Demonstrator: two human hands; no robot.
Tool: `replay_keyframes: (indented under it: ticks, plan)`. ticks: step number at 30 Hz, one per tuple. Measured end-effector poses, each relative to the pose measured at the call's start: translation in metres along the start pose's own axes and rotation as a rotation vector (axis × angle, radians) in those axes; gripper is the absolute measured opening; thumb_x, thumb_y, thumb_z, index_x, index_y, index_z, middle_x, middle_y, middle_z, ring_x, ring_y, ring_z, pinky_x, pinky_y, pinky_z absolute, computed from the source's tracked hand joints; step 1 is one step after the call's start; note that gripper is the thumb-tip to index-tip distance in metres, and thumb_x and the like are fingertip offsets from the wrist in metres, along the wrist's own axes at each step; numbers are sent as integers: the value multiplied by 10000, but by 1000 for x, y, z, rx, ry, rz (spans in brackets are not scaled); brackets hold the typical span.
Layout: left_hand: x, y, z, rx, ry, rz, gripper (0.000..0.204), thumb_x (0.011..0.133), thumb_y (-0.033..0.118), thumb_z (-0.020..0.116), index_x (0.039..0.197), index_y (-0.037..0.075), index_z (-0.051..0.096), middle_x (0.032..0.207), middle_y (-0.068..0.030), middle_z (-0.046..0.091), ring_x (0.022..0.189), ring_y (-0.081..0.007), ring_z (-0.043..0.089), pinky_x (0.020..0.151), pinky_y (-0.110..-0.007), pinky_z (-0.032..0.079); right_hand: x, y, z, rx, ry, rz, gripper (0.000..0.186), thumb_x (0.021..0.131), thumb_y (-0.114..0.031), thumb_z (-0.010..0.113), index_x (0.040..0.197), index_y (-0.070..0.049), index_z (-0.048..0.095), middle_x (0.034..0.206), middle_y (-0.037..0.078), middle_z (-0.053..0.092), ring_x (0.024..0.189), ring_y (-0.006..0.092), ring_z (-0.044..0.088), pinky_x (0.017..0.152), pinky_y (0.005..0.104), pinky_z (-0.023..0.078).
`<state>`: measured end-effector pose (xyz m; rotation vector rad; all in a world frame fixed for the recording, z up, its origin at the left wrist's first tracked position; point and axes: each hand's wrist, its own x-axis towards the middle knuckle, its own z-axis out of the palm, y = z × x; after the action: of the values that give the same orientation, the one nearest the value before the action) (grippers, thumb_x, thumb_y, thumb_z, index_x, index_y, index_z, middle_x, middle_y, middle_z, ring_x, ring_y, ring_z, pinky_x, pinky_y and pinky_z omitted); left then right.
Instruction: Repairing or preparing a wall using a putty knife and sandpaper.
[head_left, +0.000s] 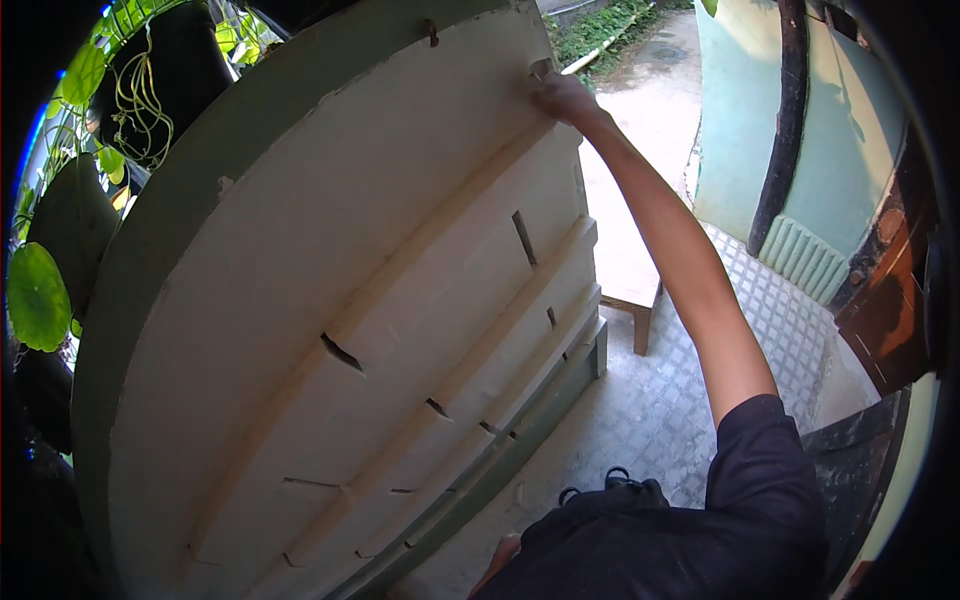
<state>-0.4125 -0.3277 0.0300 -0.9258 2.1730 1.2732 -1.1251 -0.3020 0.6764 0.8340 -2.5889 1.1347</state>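
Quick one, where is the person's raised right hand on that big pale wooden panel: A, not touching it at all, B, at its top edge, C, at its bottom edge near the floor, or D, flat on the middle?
B: the right hand grips the top edge of the pale wooden panel, arm stretched up.

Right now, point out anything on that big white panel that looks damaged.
The white panel has chipped notches and short cracks along its raised ribs, and a rusty nail juts from its top edge, near the right hand.
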Motion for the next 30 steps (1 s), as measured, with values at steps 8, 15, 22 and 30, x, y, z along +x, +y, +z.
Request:
replay_keyframes:
  ticks: [8,15,22,30]
  plan:
    - [5,-25,18,-169,52,258,350,786,360,574,816,16,625,805,-248,596,760,-410,574,651,-459,417,11,6,-4,161,73,-14,482,761,-459,560,757,9,675,719,192,664,764,344,671,711,405,520]
    - [12,-34,32,-74,128,30,353,831,309,533,835,-33,619,682,-185,563,687,-183,563,635,-388,441,-24,-22,20,407,58,-83,356,728,-321,639,769,33,621,724,159,634,678,231,637,623,367,508]
    - [18,-41,32,-92,-28,-73,345,841,299,519,850,-32,613,732,-200,591,710,-208,589,641,-401,446,-9,21,-7,469,8,100,255,697,-213,668,743,37,674,673,145,666,722,220,686,604,325,560]
    - [6,-34,11,4,86,692,317,861,268,518,947,-14,634,843,-163,661,752,-228,638,627,-375,490,-48,-30,44,834,-126,-179,290,789,-300,613,861,-25,672,830,55,582,646,144,593,563,250,494]
